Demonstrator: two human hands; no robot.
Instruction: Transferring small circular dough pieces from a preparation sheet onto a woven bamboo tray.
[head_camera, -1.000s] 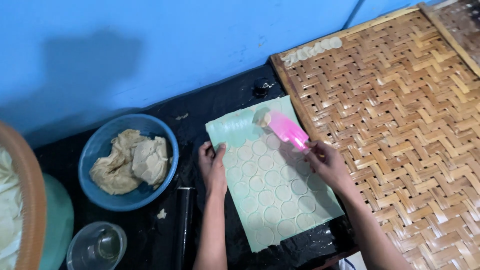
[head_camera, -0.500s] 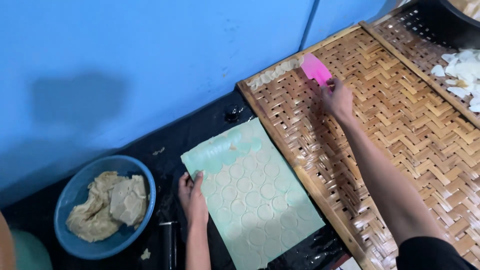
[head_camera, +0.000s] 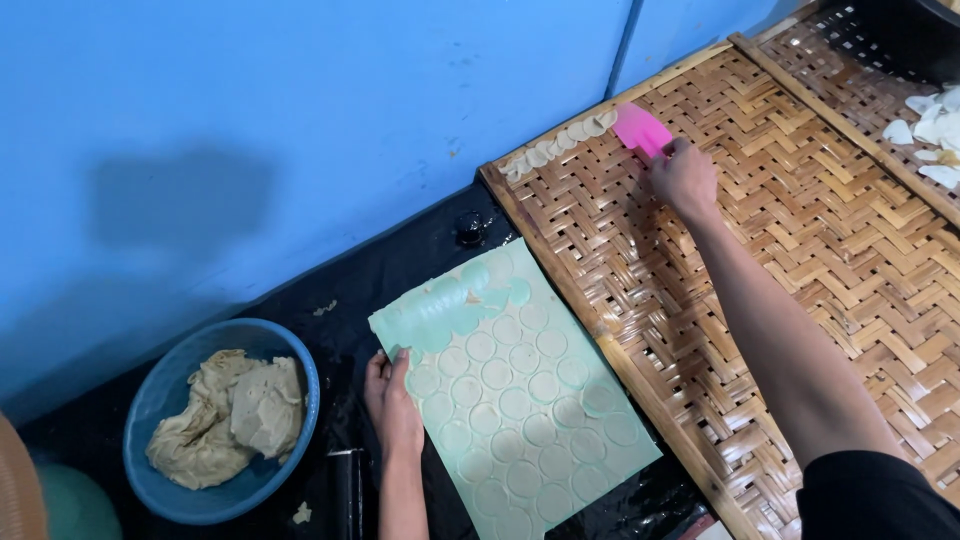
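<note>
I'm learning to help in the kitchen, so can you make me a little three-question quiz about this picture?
1. True or false: the right hand holds a pink scraper over the woven bamboo tray.
2. What does the left hand press on? A) the blue bowl B) the green sheet with dough circles C) the wall
3. Fill in: the blue bowl holds a lump of ____.

Key: 1 true. 2 B, the green sheet. 3 dough.
</note>
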